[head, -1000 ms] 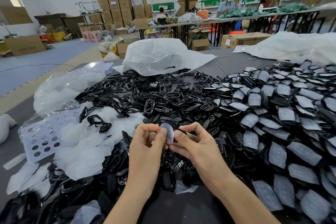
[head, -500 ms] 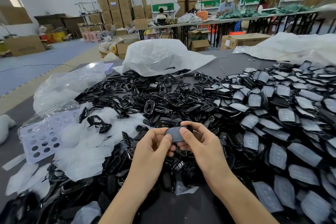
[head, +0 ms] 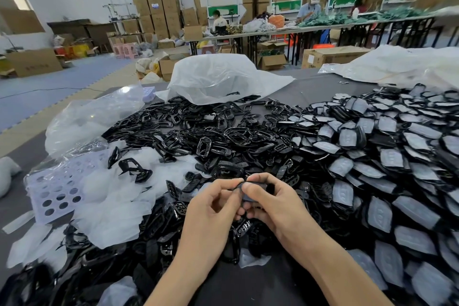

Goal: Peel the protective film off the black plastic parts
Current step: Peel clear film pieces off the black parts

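Pinching this black part (head: 258,184) at lower centre of frame between my left hand (head: 211,208) and right hand (head: 278,206), I figure the trick is nailing up a corner of its film (head: 249,198), then peeling slow.

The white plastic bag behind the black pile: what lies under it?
A few black parts poke out from under the front edge of the white plastic bag. The bag bulges, but its milky plastic hides whatever lies deeper inside.
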The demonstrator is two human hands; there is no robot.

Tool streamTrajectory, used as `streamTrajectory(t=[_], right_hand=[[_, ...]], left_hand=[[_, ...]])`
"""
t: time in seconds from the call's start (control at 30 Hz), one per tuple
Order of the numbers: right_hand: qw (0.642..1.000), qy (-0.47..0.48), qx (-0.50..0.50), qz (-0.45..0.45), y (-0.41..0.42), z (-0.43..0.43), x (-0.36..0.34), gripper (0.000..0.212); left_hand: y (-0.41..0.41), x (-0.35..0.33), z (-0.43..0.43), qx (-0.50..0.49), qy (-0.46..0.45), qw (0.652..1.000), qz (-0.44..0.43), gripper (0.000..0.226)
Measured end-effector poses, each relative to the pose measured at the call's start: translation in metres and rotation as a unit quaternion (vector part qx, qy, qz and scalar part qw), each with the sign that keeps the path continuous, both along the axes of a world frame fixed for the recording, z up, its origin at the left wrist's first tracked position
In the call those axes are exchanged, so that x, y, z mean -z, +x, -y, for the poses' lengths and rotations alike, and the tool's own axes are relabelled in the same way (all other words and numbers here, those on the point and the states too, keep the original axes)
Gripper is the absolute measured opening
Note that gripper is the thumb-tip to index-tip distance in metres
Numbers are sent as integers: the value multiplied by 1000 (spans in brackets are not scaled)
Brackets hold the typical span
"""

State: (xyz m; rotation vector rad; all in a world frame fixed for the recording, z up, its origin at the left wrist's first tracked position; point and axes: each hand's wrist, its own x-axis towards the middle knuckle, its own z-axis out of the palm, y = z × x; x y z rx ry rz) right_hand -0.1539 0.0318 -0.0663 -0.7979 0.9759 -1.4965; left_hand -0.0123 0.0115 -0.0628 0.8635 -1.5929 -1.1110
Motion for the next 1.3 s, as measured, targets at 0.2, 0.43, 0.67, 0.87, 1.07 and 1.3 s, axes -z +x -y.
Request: streamTrajectory(t=[0.2,0.43,0.67,0.87,1.07,1.3], right_hand=[[999,-14,-16,-47,-6,-4,-5,19],[995,-12,26,-97,-8,-6,-8,16],[994,-7,104,-39,-7,-4,-9,31],[995,10,74,59,-15,-5,-10,36],[996,12,46,82,-17,-5,-12,35],[999,-40,-18,-28,1,-8,-9,6]], left_hand=[[4,-1,-3,-4,-99,992,75,52],[7,-2,-6,-67,-231,952,190,34],[3,-5,-16,-5,-339,881,330,36],[-8,-1,-29,72,-340,871,347,47],[-5,-1,-22,-41,-250,956,150,29],[-5,-6,-9,-70,-25,996,55,16]])
